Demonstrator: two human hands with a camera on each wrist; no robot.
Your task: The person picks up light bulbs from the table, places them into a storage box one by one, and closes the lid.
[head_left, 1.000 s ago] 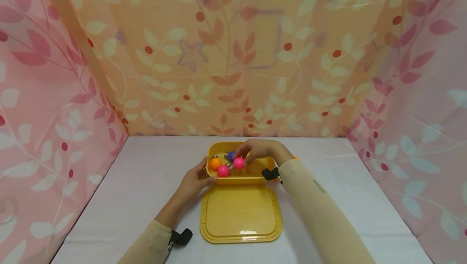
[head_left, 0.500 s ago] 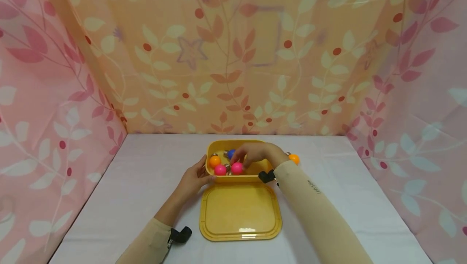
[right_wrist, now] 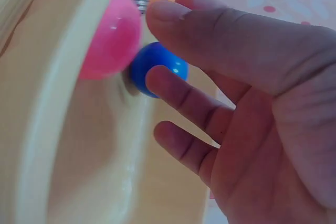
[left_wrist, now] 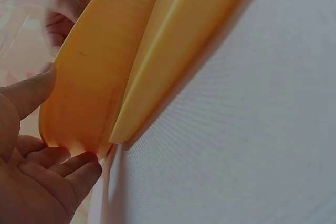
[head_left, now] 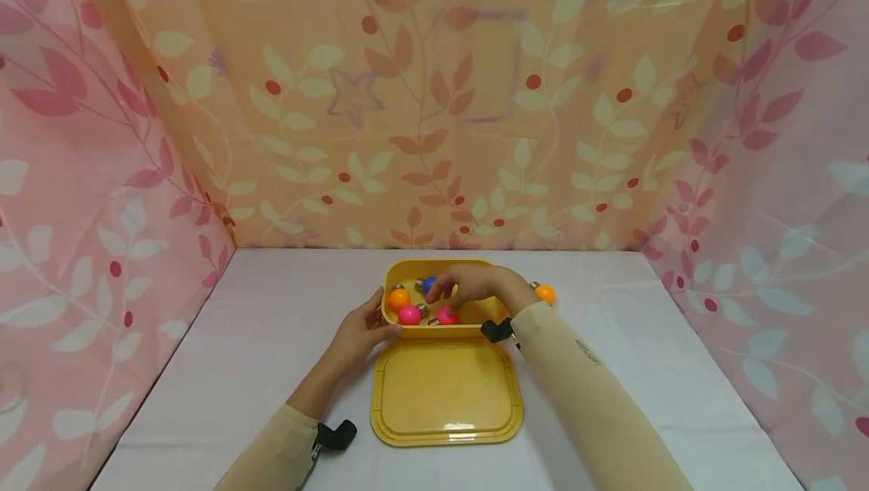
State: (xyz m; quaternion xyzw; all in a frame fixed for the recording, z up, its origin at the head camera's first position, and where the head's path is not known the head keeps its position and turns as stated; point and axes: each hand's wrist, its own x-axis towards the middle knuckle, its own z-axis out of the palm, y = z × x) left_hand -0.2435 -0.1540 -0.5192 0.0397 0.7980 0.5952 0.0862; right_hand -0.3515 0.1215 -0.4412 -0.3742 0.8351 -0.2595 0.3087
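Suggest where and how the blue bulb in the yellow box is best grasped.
Probably by the blue bulb's round globe, from above: it lies on its side, metal base pointing left, and the box walls hinder a low approach.

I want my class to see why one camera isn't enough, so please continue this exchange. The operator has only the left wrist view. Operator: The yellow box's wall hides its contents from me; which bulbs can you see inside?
Observer: In the yellow box I see a blue bulb, an orange bulb and two pink bulbs.
Operator: Is one being held?
Observer: I see none held: in the head view the right hand has its thumb and fingers apart, with no bulb visible between them.
Operator: Where do the pink ones lie?
Observer: Near the front wall, on the side toward the yellow lid.
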